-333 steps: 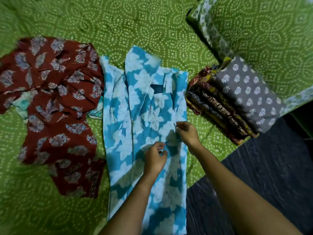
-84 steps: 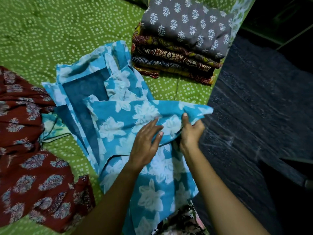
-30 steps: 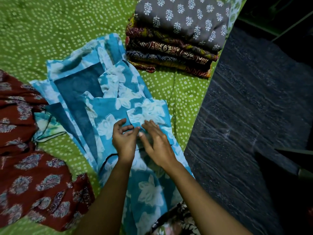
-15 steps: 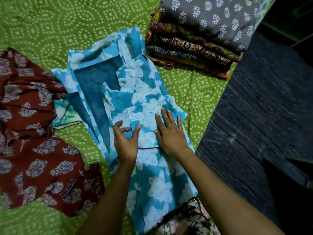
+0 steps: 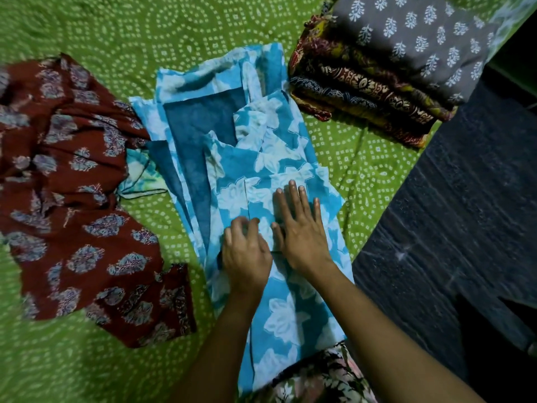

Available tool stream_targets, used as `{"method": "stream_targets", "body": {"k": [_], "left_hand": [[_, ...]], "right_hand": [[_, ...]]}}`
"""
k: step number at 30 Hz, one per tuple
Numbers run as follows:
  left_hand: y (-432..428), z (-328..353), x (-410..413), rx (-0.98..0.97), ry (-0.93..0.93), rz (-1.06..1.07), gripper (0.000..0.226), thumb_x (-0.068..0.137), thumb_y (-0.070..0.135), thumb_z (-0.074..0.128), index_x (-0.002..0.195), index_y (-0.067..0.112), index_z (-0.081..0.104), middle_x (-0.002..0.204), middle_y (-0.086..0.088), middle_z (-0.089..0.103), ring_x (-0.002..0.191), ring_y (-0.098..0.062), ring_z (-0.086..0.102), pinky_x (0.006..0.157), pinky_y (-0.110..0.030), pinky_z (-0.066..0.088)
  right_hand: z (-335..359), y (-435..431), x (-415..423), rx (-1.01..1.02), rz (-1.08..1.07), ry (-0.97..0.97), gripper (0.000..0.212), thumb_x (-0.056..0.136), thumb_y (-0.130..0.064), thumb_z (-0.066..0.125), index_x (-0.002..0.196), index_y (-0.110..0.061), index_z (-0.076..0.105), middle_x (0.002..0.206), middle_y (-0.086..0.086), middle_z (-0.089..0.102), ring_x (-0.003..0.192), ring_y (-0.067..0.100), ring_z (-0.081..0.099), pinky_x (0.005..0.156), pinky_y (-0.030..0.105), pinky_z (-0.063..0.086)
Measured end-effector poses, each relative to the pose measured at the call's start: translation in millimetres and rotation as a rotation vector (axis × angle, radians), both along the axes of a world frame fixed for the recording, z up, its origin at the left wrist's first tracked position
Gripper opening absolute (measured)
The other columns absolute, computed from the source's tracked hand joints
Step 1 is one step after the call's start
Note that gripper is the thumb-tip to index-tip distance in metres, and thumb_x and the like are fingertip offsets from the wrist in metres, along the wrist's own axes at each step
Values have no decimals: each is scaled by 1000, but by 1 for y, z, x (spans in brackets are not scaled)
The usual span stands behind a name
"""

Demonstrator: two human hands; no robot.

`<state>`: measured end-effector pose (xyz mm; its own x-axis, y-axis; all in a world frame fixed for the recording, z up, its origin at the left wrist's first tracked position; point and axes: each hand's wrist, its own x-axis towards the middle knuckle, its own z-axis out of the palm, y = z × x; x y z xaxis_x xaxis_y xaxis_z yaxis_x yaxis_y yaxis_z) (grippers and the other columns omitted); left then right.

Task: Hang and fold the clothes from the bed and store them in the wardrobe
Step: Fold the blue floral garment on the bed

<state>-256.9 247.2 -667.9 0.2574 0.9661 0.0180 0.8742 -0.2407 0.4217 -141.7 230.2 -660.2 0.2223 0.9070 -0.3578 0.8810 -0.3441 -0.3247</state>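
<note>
Blue fabric garment with white flowers [image 5: 270, 158] half folded on the green dotted bedsheet [image 5: 87, 359], right hand [image 5: 302, 231] pressing it flat with straight fingers, left hand [image 5: 245, 254] curled on the cloth, blurred, pinch unclear

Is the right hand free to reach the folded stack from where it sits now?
Probably yes. The right hand lies flat on the blue garment, gripping nothing. Only bare green bedsheet separates it from the folded stack, which sits ahead and to its right.
</note>
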Motion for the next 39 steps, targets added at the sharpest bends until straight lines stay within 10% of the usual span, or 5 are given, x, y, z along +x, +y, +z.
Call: {"method": "stream_targets", "body": {"k": [3, 7, 15, 32, 39], "left_hand": [[2, -12, -9, -244, 103, -115, 59, 91, 38, 26, 144, 13, 33, 154, -10, 25, 141, -28, 23, 113, -36, 12], [3, -26, -20, -490, 135, -149, 68, 84, 59, -2, 145, 29, -11, 151, 7, -19, 145, -17, -11, 112, -30, -12], [36, 9, 5, -359, 107, 56, 44, 93, 22, 48, 136, 12, 46, 149, -8, 34, 135, -25, 32, 108, -38, 25], [167, -11, 16, -525, -580, 668, 39, 98, 32, 44, 126, 6, 53, 121, -13, 61, 111, -28, 56, 89, -29, 42], [169, -13, 10, -250, -709, 823, 18, 95, 14, 52, 93, -1, 61, 81, -9, 60, 74, -16, 52, 61, -16, 39]], "right_hand": [[-11, -7, -1, -147, 39, -21, 66, 90, -49, 2, 150, -23, -8, 156, 3, -19, 139, 16, -26, 116, 43, -13], [-10, -4, 1, -227, 89, -42, 66, 100, -48, 21, 150, -21, -13, 155, 7, -25, 143, 22, -24, 113, 42, -16], [12, 33, -7, 48, -41, 114, 43, 94, -28, 43, 129, -4, 51, 140, 22, 41, 131, 37, 37, 108, 44, 30], [7, 174, 24, 124, 117, 52, 65, 76, 17, 47, 136, -8, 45, 139, 12, 43, 122, 32, 35, 96, 38, 34], [7, 203, 13, 217, 268, 135, 24, 81, 4, 51, 101, 3, 65, 99, 20, 60, 96, 38, 53, 65, 39, 42]]}}
